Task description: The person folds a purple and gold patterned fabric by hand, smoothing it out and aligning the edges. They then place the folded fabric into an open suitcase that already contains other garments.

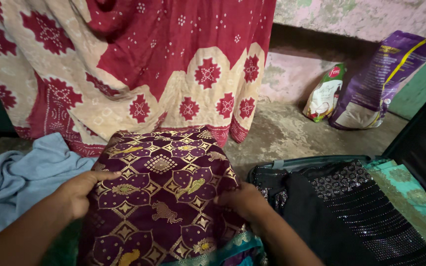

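Gripping the maroon brocade cloth [161,192], left hand [77,192] and right hand [242,202] fingers partly hidden.

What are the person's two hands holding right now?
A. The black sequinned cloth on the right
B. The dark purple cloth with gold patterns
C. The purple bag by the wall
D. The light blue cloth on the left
B: the left hand and the right hand grip the two side edges of the dark purple cloth with gold patterns, while the other three things lie untouched.
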